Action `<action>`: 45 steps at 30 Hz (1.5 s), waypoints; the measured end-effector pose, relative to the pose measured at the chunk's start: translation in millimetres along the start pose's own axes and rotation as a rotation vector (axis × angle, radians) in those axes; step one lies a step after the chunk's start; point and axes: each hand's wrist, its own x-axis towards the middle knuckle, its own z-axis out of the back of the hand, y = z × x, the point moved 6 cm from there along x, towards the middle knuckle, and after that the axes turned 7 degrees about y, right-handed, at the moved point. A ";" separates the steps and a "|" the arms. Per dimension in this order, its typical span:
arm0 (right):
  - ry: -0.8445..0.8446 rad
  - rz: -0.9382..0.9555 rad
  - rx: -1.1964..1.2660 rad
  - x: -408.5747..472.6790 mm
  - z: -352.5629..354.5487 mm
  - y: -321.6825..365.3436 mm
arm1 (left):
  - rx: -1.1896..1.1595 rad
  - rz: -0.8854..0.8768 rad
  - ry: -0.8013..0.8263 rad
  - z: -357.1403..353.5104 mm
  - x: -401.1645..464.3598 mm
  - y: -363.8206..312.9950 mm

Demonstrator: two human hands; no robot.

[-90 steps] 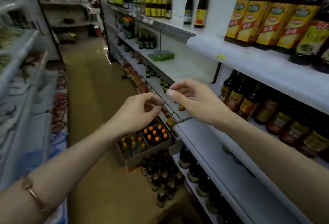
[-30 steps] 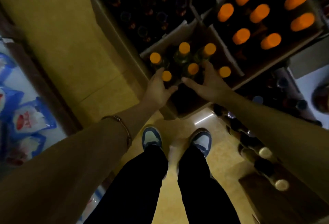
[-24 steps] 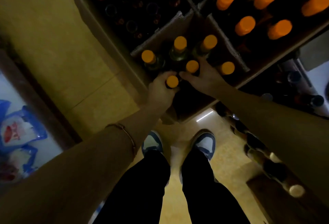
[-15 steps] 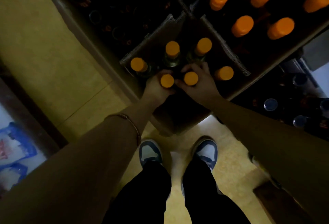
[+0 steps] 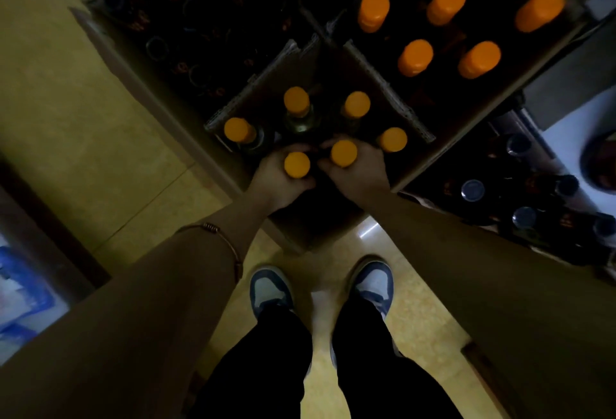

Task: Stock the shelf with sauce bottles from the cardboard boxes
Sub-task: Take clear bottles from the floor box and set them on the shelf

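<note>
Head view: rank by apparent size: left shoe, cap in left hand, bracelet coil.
1. Left shoe
2. Cap of the bottle gripped by the left hand, nearer the camera, so true ranking unsure
3. Bracelet coil

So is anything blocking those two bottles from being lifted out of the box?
Nothing visible does. The left hand and right hand each grip a bottle by the neck, and the space above the cardboard box is open.

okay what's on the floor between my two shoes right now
Nothing: in the head view only bare yellowish floor shows between the left shoe and right shoe.
</note>
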 end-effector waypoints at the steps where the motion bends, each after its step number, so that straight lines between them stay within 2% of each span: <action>1: 0.001 0.010 -0.024 -10.9 2.7 2.1 | -0.057 0.011 -0.004 -0.1 -10.7 -2.9; 5: -0.054 0.060 0.034 -51.2 27.0 27.6 | -0.307 0.037 -0.045 3.1 -57.4 -24.7; 9: -0.076 -0.020 0.133 -80.1 66.9 56.5 | -0.425 0.104 -0.066 20.5 -98.9 -54.8; 17: -0.112 0.056 0.031 -184.7 154.2 155.7 | -0.202 -0.009 -0.114 65.4 -200.3 -162.6; 21: -0.121 0.131 -0.028 -251.9 193.6 215.7 | -0.028 -0.133 -0.008 74.7 -256.8 -224.1; 26: -0.205 0.161 -0.095 -326.7 242.6 286.5 | 0.096 -0.255 0.046 101.9 -319.0 -299.4; 30: -0.353 0.127 -0.066 -400.5 281.8 330.1 | 0.169 -0.353 0.195 119.0 -371.4 -357.5; 34: -0.504 0.109 0.033 -483.0 316.3 361.7 | 0.265 -0.494 0.229 127.7 -423.8 -418.5; 38: -0.587 0.084 0.010 -556.8 339.5 390.8 | 0.502 -0.626 0.401 107.0 -477.5 -483.5; 45: -0.846 0.024 0.021 -690.5 387.1 391.7 | 0.667 -0.825 0.574 58.3 -567.4 -579.0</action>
